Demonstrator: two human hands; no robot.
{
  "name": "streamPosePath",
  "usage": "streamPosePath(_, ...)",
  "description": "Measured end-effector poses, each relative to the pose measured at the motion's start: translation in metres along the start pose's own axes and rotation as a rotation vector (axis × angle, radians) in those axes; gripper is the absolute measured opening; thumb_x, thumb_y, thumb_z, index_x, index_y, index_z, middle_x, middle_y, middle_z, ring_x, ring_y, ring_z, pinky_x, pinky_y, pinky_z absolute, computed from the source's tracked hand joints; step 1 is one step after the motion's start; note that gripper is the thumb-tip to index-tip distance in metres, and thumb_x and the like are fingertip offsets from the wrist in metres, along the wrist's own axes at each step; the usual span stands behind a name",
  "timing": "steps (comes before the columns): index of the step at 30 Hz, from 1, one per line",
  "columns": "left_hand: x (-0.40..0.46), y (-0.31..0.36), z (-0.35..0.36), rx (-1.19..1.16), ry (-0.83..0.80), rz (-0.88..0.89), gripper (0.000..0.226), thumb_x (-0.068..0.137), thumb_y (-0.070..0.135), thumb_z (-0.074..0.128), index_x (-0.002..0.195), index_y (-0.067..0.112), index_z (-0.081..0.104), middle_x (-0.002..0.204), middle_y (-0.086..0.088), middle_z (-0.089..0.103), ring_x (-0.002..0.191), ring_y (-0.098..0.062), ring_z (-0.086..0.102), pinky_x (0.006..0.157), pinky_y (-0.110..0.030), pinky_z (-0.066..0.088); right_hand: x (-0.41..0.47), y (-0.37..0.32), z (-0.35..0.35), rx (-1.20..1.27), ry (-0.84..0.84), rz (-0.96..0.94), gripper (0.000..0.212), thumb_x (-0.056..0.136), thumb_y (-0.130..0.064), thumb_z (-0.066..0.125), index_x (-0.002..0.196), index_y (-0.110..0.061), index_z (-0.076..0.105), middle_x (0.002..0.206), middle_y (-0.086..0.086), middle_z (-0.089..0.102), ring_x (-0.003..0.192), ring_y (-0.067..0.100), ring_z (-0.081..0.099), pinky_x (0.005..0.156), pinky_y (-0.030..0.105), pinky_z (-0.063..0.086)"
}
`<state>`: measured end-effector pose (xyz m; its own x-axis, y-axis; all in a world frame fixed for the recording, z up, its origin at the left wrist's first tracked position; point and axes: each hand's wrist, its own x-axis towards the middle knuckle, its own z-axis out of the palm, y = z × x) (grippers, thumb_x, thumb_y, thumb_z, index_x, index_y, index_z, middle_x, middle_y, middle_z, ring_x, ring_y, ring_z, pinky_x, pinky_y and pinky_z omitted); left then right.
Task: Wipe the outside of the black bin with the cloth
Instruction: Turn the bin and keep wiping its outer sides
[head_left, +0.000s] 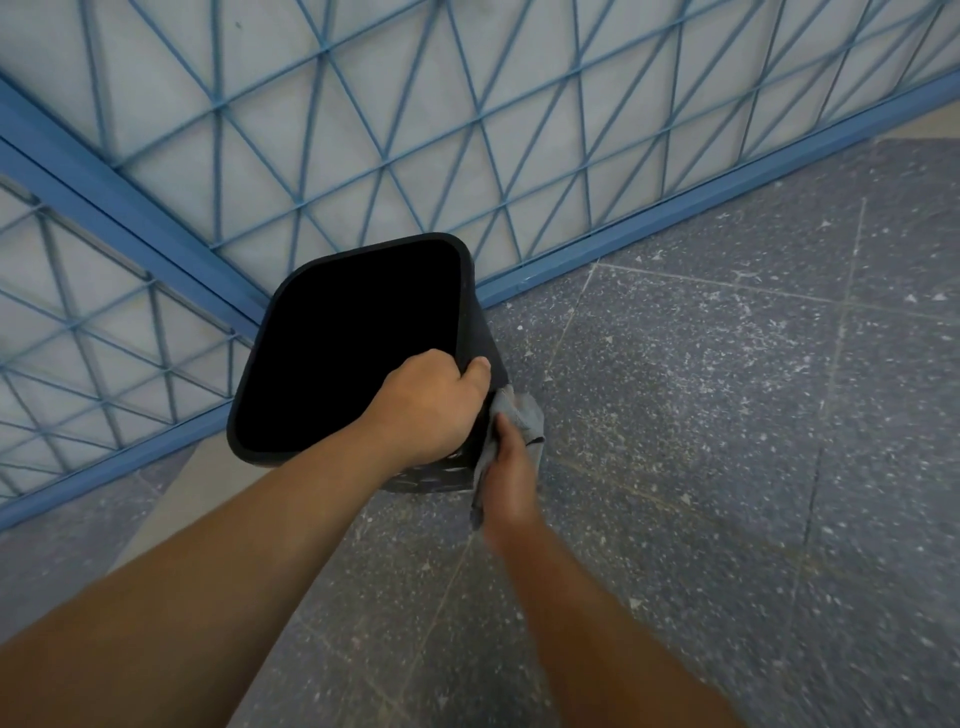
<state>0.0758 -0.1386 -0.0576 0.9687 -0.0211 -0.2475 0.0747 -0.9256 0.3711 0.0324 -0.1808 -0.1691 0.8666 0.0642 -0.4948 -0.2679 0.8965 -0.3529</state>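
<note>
Black bin (291, 338) stands on the speckled floor (727, 415) in a corner against the blue grille (363, 130). Left hand (431, 410) grips the bin's near rim, fingers curled over the edge. Right hand (511, 473), blurred, holds the grey cloth (519, 415) pressed against the bin's right outer wall.

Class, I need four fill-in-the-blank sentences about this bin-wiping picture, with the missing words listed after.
1. The left hand grips the black bin by its ____.
2. The right hand holds a grey ____.
3. The cloth presses against the bin's ____ wall.
4. Behind the bin stands a ____ metal grille.

Missing words: rim; cloth; outside; blue
</note>
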Motion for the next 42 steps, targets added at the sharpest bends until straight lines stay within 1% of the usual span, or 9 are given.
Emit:
streamPosePath(3, 0.0, -0.001, 0.001, 0.019, 0.018, 0.016, 0.059, 0.099, 0.044, 0.043, 0.051, 0.009, 0.041, 0.05, -0.008, 0.045, 0.051, -0.028, 0.05, 0.054, -0.037, 0.04, -0.006, 0.005, -0.001, -0.007, -0.054, 0.025, 0.045, 0.107, -0.024, 0.025, 0.144, -0.007, 0.045, 0.142, 0.015, 0.055, 0.132, 0.022, 0.052, 0.112, 0.036, 0.042)
streamPosePath(11, 0.001, -0.004, 0.001, 0.005, 0.02, 0.018, 0.059, 0.098, 0.047, 0.043, 0.051, 0.011, 0.041, 0.052, -0.008, 0.047, 0.055, -0.032, 0.056, 0.056, -0.041, 0.044, -0.007, 0.01, -0.005, -0.073, 0.007, 0.039, 0.045, 0.106, -0.022, 0.027, 0.148, -0.009, 0.04, 0.145, 0.011, 0.053, 0.133, 0.021, 0.05, 0.113, 0.035, 0.04)
streamPosePath(15, 0.003, -0.005, 0.001, -0.018, 0.012, 0.007, 0.059, 0.097, 0.047, 0.043, 0.052, 0.009, 0.047, 0.053, -0.009, 0.053, 0.06, -0.032, 0.059, 0.059, -0.037, 0.042, 0.002, 0.006, -0.007, -0.055, 0.056, 0.029, 0.046, 0.107, -0.02, 0.027, 0.151, -0.01, 0.034, 0.154, 0.012, 0.04, 0.144, 0.022, 0.037, 0.121, 0.041, 0.027)
streamPosePath(19, 0.004, -0.006, 0.001, -0.029, 0.019, 0.022, 0.059, 0.097, 0.046, 0.044, 0.053, 0.008, 0.046, 0.054, -0.01, 0.052, 0.061, -0.034, 0.059, 0.06, -0.039, 0.044, 0.003, 0.007, -0.005, -0.066, 0.019, 0.028, 0.04, 0.107, -0.021, 0.026, 0.138, -0.018, 0.05, 0.138, 0.009, 0.058, 0.126, 0.015, 0.057, 0.11, 0.033, 0.045)
streamPosePath(23, 0.005, -0.006, 0.0, -0.028, -0.001, 0.013, 0.057, 0.098, 0.047, 0.043, 0.058, 0.006, 0.049, 0.059, -0.012, 0.054, 0.065, -0.035, 0.06, 0.064, -0.041, 0.047, 0.006, 0.0, -0.005, -0.094, 0.016, 0.033, 0.046, 0.106, -0.024, 0.028, 0.148, -0.009, 0.04, 0.15, 0.014, 0.047, 0.139, 0.025, 0.044, 0.118, 0.043, 0.032)
streamPosePath(26, 0.005, -0.006, 0.0, -0.008, 0.006, 0.035, 0.058, 0.098, 0.046, 0.043, 0.055, 0.006, 0.047, 0.057, -0.011, 0.053, 0.063, -0.034, 0.06, 0.062, -0.039, 0.045, 0.002, 0.008, -0.005, -0.129, -0.026, 0.031, 0.043, 0.106, -0.026, 0.029, 0.133, -0.007, 0.057, 0.128, 0.014, 0.066, 0.11, 0.014, 0.067, 0.095, 0.029, 0.055)
streamPosePath(29, 0.005, -0.007, 0.0, -0.011, 0.005, 0.036, 0.058, 0.098, 0.047, 0.043, 0.057, 0.006, 0.047, 0.058, -0.012, 0.052, 0.064, -0.036, 0.06, 0.062, -0.041, 0.046, 0.009, 0.0, -0.012, -0.136, 0.025, 0.066, 0.029, 0.104, -0.021, 0.033, 0.101, -0.019, 0.062, 0.087, -0.003, 0.074, 0.081, 0.008, 0.07, 0.083, 0.028, 0.051)
streamPosePath(35, 0.005, -0.01, 0.0, -0.016, 0.07, -0.013, 0.06, 0.092, 0.057, 0.045, 0.052, 0.013, 0.042, 0.053, -0.003, 0.049, 0.06, -0.028, 0.057, 0.055, -0.033, 0.039, 0.014, -0.036, -0.027, -0.191, 0.133, 0.128, 0.05, 0.1, -0.03, 0.033, 0.133, 0.001, 0.056, 0.126, 0.022, 0.064, 0.117, 0.033, 0.06, 0.107, 0.043, 0.045)
streamPosePath(42, -0.006, -0.006, -0.005, -0.021, 0.22, 0.048, 0.071, 0.087, 0.074, 0.036, 0.046, 0.017, 0.038, 0.048, 0.003, 0.047, 0.054, -0.022, 0.055, 0.051, -0.032, 0.033, -0.006, -0.072, -0.031, -0.19, 0.178, 0.036, 0.05, 0.095, -0.04, 0.04, 0.117, -0.004, 0.068, 0.115, 0.02, 0.071, 0.11, 0.034, 0.065, 0.103, 0.048, 0.047)
